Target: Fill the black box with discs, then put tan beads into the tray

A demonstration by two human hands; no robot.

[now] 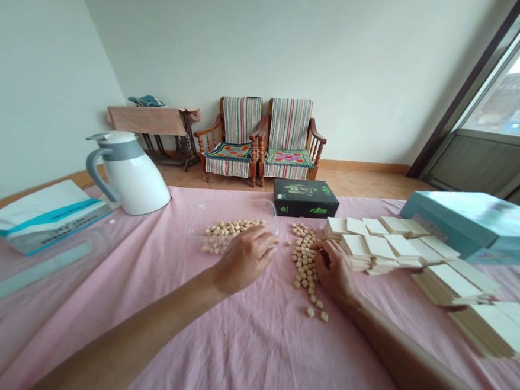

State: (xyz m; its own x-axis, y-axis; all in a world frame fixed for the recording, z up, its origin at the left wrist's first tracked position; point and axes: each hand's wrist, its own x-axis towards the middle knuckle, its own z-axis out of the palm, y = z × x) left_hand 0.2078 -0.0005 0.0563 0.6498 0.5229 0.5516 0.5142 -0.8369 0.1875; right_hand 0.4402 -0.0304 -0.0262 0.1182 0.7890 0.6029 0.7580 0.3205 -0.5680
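Note:
Small round beige pieces, like wooden beads or nuts, lie in a clear plastic tray and in a loose pile on the pink cloth right of it. My left hand hangs over the tray's right front part, back of the hand up, fingers curled together. Whatever it may hold is hidden beneath. At the pile's right edge rests my right hand, its fingers bent in against the pieces. Its fingertips are partly hidden, and I cannot make out what is between them. A few pieces lie nearer me, apart from the pile.
Stacks of pale square blocks and a light blue box stand right. Behind the pile is a black box. To the left are a white-grey jug, a white-blue packet and a clear lid. Two chairs stand beyond.

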